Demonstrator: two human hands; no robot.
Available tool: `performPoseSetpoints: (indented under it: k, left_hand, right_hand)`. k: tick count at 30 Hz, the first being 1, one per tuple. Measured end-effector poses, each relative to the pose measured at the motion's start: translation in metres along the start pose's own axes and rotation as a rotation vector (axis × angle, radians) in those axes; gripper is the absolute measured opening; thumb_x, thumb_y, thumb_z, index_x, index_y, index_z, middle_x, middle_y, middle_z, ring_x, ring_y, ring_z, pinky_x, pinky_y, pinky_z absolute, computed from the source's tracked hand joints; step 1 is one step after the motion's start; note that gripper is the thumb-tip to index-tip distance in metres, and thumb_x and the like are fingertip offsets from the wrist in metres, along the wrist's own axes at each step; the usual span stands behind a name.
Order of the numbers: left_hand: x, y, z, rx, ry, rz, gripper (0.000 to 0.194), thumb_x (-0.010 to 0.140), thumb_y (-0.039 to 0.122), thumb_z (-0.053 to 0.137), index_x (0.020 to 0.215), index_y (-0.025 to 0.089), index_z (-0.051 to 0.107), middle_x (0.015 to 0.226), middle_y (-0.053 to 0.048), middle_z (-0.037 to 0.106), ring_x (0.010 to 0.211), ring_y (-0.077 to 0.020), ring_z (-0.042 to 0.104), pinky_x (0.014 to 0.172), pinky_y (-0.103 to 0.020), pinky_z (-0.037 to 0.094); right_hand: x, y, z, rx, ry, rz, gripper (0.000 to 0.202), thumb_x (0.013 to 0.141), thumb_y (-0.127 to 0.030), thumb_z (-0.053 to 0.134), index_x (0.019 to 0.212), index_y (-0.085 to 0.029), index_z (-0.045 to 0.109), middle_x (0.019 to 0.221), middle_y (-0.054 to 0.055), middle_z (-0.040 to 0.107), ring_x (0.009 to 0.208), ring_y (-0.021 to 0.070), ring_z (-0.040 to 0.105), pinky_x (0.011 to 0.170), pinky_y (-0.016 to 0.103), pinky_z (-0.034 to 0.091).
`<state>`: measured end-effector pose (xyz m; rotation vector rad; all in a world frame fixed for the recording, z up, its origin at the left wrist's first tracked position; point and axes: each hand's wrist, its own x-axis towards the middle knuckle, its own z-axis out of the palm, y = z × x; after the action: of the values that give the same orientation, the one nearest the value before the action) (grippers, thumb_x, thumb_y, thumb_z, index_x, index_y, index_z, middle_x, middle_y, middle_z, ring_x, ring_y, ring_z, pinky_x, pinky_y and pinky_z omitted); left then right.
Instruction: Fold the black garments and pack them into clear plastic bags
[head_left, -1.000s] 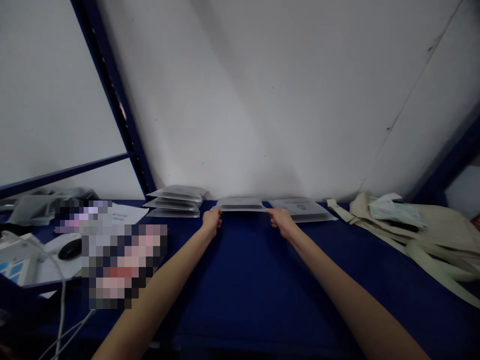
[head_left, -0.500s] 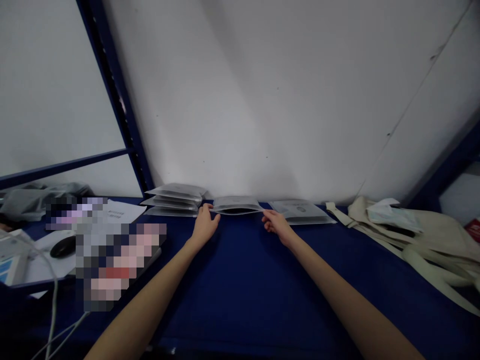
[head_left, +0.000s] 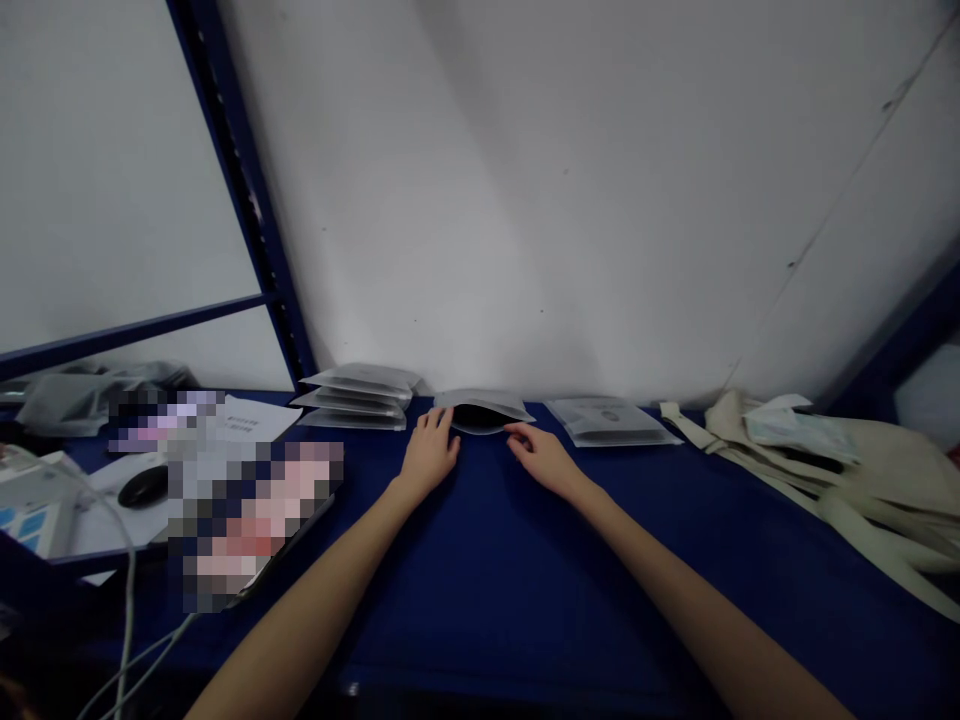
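A frosted plastic bag (head_left: 491, 400) lies against the wall with its mouth gaping toward me, dark inside. My left hand (head_left: 431, 450) rests at its left edge, palm down, fingers stretched out onto the bag and the thumb apart. At the front lip, right of the middle, my right hand (head_left: 547, 458) has its fingers bent and drawn together, the fingertips at the lip. To the left sits a stack of similar frosted bags (head_left: 360, 395). Another frosted bag (head_left: 611, 422), with a round dark mark, lies flat on the right.
The blue tabletop (head_left: 472, 580) meets a white wall (head_left: 487, 200). Beige cloth straps (head_left: 862, 460) lie at the right. Papers (head_left: 255, 420), a black mouse (head_left: 144, 487), a blurred-out pinkish object (head_left: 270, 520) and white cables (head_left: 129, 600) occupy the left.
Both hands have shifted from the bag's side corners toward its mouth and are closer together. The bag's mouth gapes wider. The view has turned slightly left.
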<state>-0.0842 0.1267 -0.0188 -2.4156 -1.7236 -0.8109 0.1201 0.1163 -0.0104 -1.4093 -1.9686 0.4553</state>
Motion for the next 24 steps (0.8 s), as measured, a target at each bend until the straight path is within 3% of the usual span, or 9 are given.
performPoseSetpoints:
  k: [3,5,11,15,18,21,24]
  left_hand:
    - [0.001,0.001,0.000,0.003,0.008,0.014,0.051,0.084,0.024,0.044,0.133,0.012,0.036,0.134,-0.013,0.043,0.121,-0.0270,0.037,0.095,-0.040,0.038]
    - [0.001,0.002,0.000,0.002,0.010,0.020,0.051,0.084,0.024,0.044,0.132,0.012,0.036,0.135,-0.013,0.043,0.121,-0.0273,0.036,0.095,-0.041,0.039]
    - [0.001,0.001,0.002,-0.018,-0.003,0.042,0.053,0.083,0.024,0.044,0.134,0.011,0.034,0.136,-0.013,0.041,0.122,-0.0271,0.035,0.095,-0.041,0.039]
    - [0.002,-0.001,0.002,-0.045,-0.012,0.052,0.053,0.082,0.022,0.044,0.133,0.010,0.035,0.136,-0.013,0.041,0.123,-0.0264,0.034,0.098,-0.040,0.037]
    - [0.003,-0.002,0.004,-0.072,0.001,0.054,0.053,0.082,0.020,0.044,0.132,0.008,0.035,0.134,-0.014,0.042,0.121,-0.0257,0.036,0.099,-0.039,0.035]
    - [0.005,-0.003,0.006,-0.098,0.024,0.054,0.053,0.081,0.019,0.044,0.132,0.008,0.034,0.133,-0.015,0.043,0.121,-0.0257,0.036,0.099,-0.039,0.036]
    - [0.006,-0.002,0.007,-0.115,0.048,0.054,0.053,0.080,0.017,0.044,0.132,0.010,0.034,0.133,-0.014,0.043,0.121,-0.0259,0.036,0.098,-0.040,0.036]
  right_hand:
    - [0.001,-0.011,0.005,-0.209,0.028,-0.218,0.031,0.083,-0.019,0.046,0.110,-0.015,0.060,0.121,0.011,0.056,0.108,0.0213,0.055,0.093,0.036,0.043]
    - [0.004,-0.017,0.011,-0.341,0.014,-0.317,0.031,0.084,-0.019,0.046,0.110,-0.013,0.061,0.133,0.014,0.047,0.121,0.0237,0.044,0.101,0.038,0.036]
    - [0.030,-0.024,0.031,-0.590,-0.016,-0.332,0.030,0.086,-0.025,0.047,0.100,-0.008,0.068,0.139,0.020,0.038,0.130,0.0308,0.030,0.106,0.043,0.026]
    - [0.046,-0.019,0.040,-0.613,-0.033,-0.319,0.031,0.087,-0.027,0.045,0.102,-0.010,0.067,0.135,0.020,0.043,0.128,0.0327,0.033,0.104,0.049,0.024]
    - [0.051,-0.014,0.040,-0.523,-0.046,-0.368,0.031,0.086,-0.021,0.044,0.106,-0.011,0.065,0.125,0.018,0.053,0.119,0.0289,0.045,0.101,0.046,0.029]
    - [0.051,-0.011,0.031,-0.243,-0.057,-0.405,0.031,0.080,-0.013,0.044,0.102,-0.014,0.067,0.113,0.012,0.062,0.107,0.0221,0.054,0.097,0.038,0.036]
    - [0.049,-0.009,0.021,0.116,-0.032,-0.294,0.030,0.073,-0.011,0.045,0.090,-0.019,0.068,0.099,0.005,0.067,0.094,0.0181,0.059,0.090,0.035,0.041]
